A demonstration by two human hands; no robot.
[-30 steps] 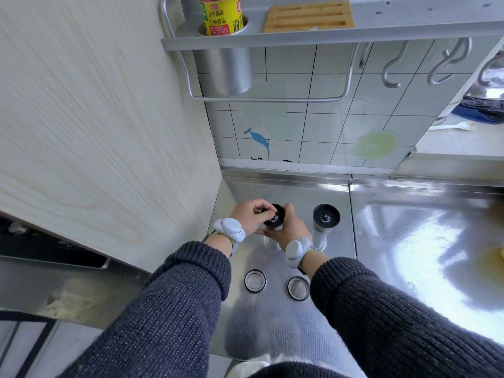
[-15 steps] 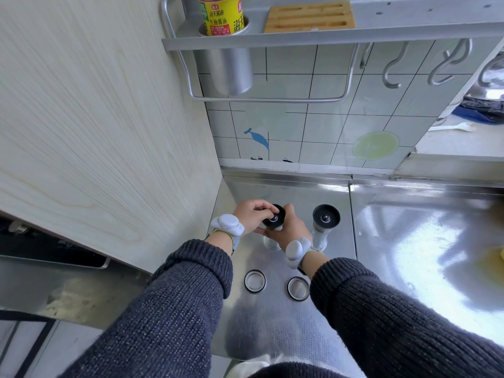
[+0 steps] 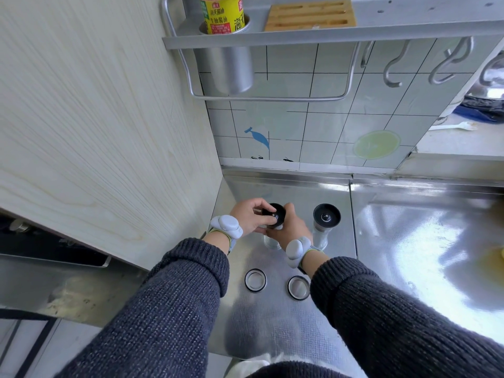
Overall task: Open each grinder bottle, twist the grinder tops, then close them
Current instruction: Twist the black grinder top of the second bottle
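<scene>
Two clear grinder bottles with black tops stand on the steel counter point(image 3: 409, 241). On the left grinder bottle point(image 3: 278, 211), my left hand point(image 3: 249, 216) pinches the black top with fingers and thumb. My right hand point(image 3: 286, 230) wraps the same bottle's body below the top and hides most of the glass. The right grinder bottle point(image 3: 326, 221) stands free beside it, its top uncovered. Two round caps lie flat nearer to me: the left cap point(image 3: 255, 279) and the right cap point(image 3: 298, 288).
A wooden cabinet side point(image 3: 109, 132) rises close on the left. The tiled wall point(image 3: 327, 126) stands behind the bottles. Overhead hangs a metal rack point(image 3: 300, 36) holding a yellow can point(image 3: 222, 13) and hooks point(image 3: 392, 66).
My left fingers have shifted slightly around the black top of the left grinder bottle. My right hand and both caps stay where they were.
</scene>
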